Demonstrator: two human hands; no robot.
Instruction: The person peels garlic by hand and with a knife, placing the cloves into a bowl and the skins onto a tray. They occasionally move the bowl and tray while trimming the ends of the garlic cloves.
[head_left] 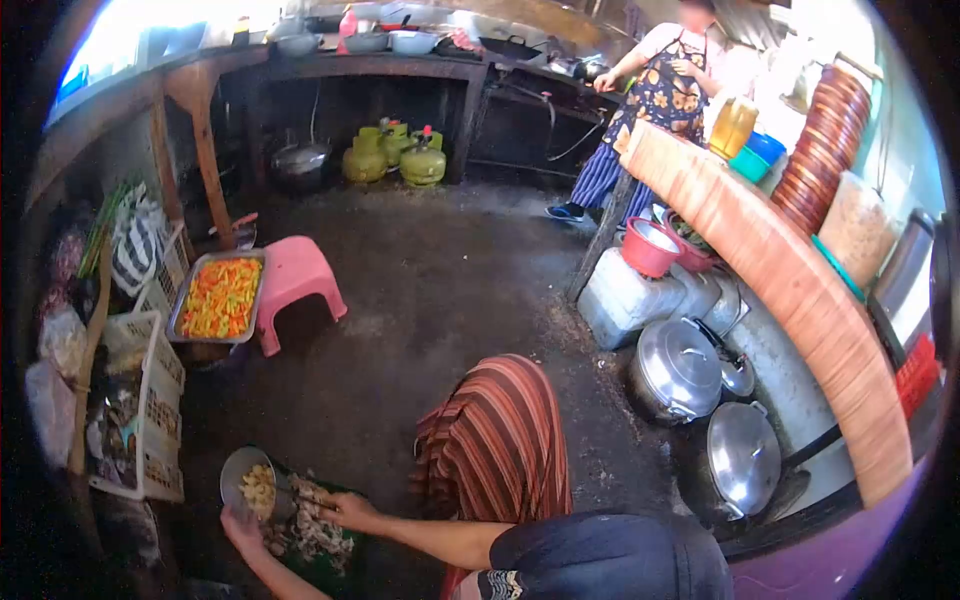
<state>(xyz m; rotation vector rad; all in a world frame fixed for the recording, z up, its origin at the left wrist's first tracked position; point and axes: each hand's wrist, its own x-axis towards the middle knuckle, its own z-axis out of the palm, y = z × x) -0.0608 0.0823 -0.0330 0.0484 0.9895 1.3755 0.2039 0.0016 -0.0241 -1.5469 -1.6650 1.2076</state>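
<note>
At the lower left is a metal bowl (236, 478) holding pale yellow chunks (258, 490). My left hand (243, 530) is closed on the bowl's near edge and tilts it a little toward the chopped pieces. My right hand (352, 511) is closed round a thin dark tool, which looks like a knife, pointing at the bowl; its blade is hard to make out. Below both hands, greyish-white chopped pieces (325, 545) lie on a green board (352, 562), partly hidden by my right hand and forearm.
A tray of cut orange and green vegetables (220, 297) stands beside a pink stool (298, 283). A white crate (150, 410) is at left. Lidded pots (680, 365) sit at right under a curved wooden counter (770, 290). Another person in an apron (670, 100) stands behind. Gas cylinders (423, 163) are at the back.
</note>
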